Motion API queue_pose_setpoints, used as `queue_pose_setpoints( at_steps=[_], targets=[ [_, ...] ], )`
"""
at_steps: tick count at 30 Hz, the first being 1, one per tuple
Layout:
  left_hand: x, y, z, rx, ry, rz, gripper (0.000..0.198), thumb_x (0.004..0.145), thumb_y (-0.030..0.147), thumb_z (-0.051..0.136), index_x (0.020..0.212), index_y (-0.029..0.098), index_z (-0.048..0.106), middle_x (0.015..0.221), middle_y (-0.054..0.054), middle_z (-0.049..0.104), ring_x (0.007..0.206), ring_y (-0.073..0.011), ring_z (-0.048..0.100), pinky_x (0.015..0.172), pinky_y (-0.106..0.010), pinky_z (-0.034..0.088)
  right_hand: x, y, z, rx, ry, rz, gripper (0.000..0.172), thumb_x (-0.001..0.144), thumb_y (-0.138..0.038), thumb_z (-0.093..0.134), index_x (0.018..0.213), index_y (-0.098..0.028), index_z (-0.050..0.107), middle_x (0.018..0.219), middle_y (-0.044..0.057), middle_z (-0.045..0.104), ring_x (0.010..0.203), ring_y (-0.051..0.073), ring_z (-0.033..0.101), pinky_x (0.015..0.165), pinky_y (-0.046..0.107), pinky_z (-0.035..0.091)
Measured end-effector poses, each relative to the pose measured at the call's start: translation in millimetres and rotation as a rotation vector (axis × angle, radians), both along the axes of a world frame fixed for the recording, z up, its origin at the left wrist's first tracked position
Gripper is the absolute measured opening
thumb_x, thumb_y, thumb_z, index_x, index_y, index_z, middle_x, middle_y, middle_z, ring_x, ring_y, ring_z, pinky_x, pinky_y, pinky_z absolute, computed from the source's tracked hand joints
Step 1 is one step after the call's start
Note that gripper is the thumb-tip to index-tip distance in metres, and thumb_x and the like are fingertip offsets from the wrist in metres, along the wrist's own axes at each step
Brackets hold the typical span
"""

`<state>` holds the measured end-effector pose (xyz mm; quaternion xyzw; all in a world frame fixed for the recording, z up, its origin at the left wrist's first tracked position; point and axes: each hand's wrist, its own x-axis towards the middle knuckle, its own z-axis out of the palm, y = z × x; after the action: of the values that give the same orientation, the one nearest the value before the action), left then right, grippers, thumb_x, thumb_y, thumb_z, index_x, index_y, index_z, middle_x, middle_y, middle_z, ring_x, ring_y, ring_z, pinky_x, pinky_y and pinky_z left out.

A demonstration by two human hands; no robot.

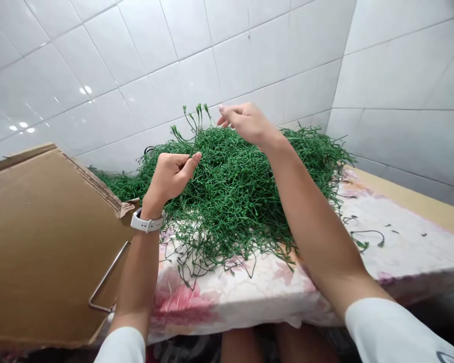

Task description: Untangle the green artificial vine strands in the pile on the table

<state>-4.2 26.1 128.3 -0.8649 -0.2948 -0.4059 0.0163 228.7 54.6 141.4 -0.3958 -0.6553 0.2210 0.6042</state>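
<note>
My left hand [174, 174] is closed in a pinch, thumb against bent fingers, around a small bunch of thin green plastic stems [197, 121]. The stems rise above the fist and fan out, with small lighter green tufts at their tips. My right hand [244, 121] is raised just right of those tips, fingers loosely bent and a little apart; I see nothing held in it. Behind and below both hands spreads a large tangled heap of the same green stems [234, 186].
A flowered cloth [249, 297] covers the table. At left stands a cardboard box [53, 242] with a bent metal wire [108, 277] by its side. Loose stems [366, 239] and dark bits lie at right. A white tiled wall [249, 55] closes off the back.
</note>
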Motion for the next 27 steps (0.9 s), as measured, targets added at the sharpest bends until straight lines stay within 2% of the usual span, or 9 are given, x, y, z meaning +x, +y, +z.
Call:
queue_pose_setpoints(
  at_steps=[2, 4, 6, 9, 13, 17, 21, 24, 27],
  targets=[
    [0, 1, -0.3, 0.008, 0.010, 0.033, 0.070, 0.097, 0.060, 0.055, 0.043, 0.017, 0.045, 0.038, 0.003, 0.034, 0.041, -0.0059, 0.026, 0.046, -0.027, 0.021, -8, -8, 4.3, 0.007, 0.061, 0.095, 0.053, 0.101, -0.060, 0.056, 0.068, -0.019, 0.063, 0.074, 0.004, 0.066, 0.072, 0.013, 0.059, 0.070, 0.028, 0.045],
    [1, 2, -0.9, 0.011, 0.024, 0.055, 0.071, 0.096, 0.062, 0.055, 0.043, 0.017, 0.044, 0.038, 0.003, 0.032, 0.041, -0.0061, 0.025, 0.047, -0.028, 0.019, -14, -17, 7.6, -0.006, 0.043, 0.199, 0.055, 0.096, -0.066, 0.059, 0.069, -0.019, 0.065, 0.075, 0.004, 0.069, 0.070, 0.013, 0.060, 0.068, 0.027, 0.046],
    [3, 2, -1.4, 0.014, 0.038, 0.062, 0.071, 0.096, 0.064, 0.054, 0.044, 0.017, 0.044, 0.038, 0.004, 0.031, 0.041, -0.0062, 0.024, 0.047, -0.029, 0.018, -18, -23, 9.1, 0.013, -0.002, 0.281, 0.050, 0.089, -0.065, 0.070, 0.069, -0.019, 0.065, 0.071, 0.002, 0.067, 0.067, 0.012, 0.059, 0.065, 0.026, 0.046],
    [6, 0, -1.9, 0.020, 0.050, 0.057, 0.070, 0.097, 0.062, 0.054, 0.044, 0.017, 0.043, 0.038, 0.004, 0.030, 0.042, -0.0060, 0.023, 0.048, -0.029, 0.017, -20, -28, 9.1, 0.042, 0.011, 0.296, 0.045, 0.083, -0.060, 0.080, 0.067, -0.020, 0.064, 0.070, 0.000, 0.066, 0.065, 0.011, 0.057, 0.064, 0.025, 0.046],
    [11, -3, -3.0, -0.004, 0.061, 0.012, 0.067, 0.097, 0.055, 0.056, 0.043, 0.017, 0.042, 0.038, 0.004, 0.030, 0.040, -0.0054, 0.024, 0.048, -0.028, 0.019, -25, -25, 9.3, 0.040, 0.140, 0.198, 0.045, 0.088, -0.059, 0.075, 0.065, -0.022, 0.063, 0.069, 0.002, 0.067, 0.062, 0.012, 0.054, 0.061, 0.027, 0.045],
    [15, -9, -5.8, -0.039, 0.094, -0.047, 0.063, 0.099, 0.047, 0.055, 0.044, 0.017, 0.045, 0.038, 0.004, 0.035, 0.040, -0.0057, 0.029, 0.048, -0.027, 0.022, -21, -9, 8.0, 0.106, 0.294, 0.092, 0.047, 0.095, -0.054, 0.068, 0.061, -0.025, 0.055, 0.062, 0.001, 0.062, 0.064, 0.015, 0.055, 0.060, 0.030, 0.043],
    [15, -15, -7.5, -0.079, 0.268, -0.123, 0.063, 0.100, 0.045, 0.054, 0.045, 0.018, 0.042, 0.039, 0.004, 0.037, 0.040, -0.0056, 0.030, 0.048, -0.028, 0.024, 15, 9, 1.2, 0.259, 0.474, -0.259, 0.046, 0.101, -0.047, 0.062, 0.062, -0.026, 0.051, 0.064, 0.002, 0.060, 0.063, 0.015, 0.051, 0.066, 0.033, 0.042],
    [13, -16, -5.6, -0.021, 0.207, -0.097, 0.064, 0.101, 0.048, 0.053, 0.046, 0.018, 0.042, 0.040, 0.002, 0.040, 0.040, -0.0061, 0.032, 0.048, -0.028, 0.023, 43, 10, -3.6, 0.175, 0.329, -0.417, 0.048, 0.100, -0.048, 0.064, 0.060, -0.023, 0.056, 0.063, 0.004, 0.061, 0.062, 0.014, 0.051, 0.071, 0.033, 0.044],
    [10, -13, -2.9, -0.002, 0.168, -0.074, 0.066, 0.101, 0.053, 0.051, 0.046, 0.018, 0.045, 0.041, 0.001, 0.044, 0.040, -0.0066, 0.035, 0.047, -0.027, 0.023, 47, 3, -5.0, -0.037, 0.039, -0.447, 0.049, 0.100, -0.048, 0.063, 0.058, -0.021, 0.061, 0.061, 0.004, 0.061, 0.064, 0.016, 0.055, 0.074, 0.035, 0.045]
  ],
)
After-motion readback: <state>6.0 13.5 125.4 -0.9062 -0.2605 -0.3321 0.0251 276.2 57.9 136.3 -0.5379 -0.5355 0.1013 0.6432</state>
